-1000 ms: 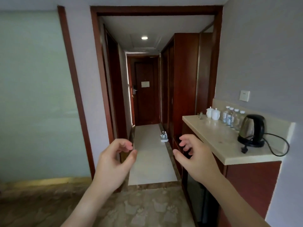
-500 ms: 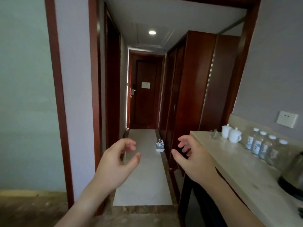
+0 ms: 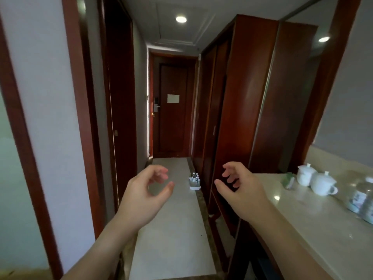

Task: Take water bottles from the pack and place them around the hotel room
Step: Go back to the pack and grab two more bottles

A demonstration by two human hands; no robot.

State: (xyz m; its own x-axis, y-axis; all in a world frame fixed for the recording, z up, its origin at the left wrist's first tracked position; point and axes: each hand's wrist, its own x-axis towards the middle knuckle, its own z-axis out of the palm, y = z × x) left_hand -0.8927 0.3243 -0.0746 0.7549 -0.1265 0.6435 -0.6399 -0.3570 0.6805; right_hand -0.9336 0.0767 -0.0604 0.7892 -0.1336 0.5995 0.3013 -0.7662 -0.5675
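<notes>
While both hands, left hand and right hand, hang apart, curled, empty: pack on floor by wardrobe. Bottles likely light, smooth, squashy; grip your bottle mid-body.

No legible text anywhere in frame. Pale rectangular notice on dark door at centre of frame, end of corridor: too small and soft, no words or numbers readable. Printed labels on water bottles at right edge, on pale counter: bluish print visible, blurred, brand unreadable. Small bottles in pack on floor, centre frame: too distant, label print not discernible. White lidded cups on counter: plain, unmarked.
</notes>
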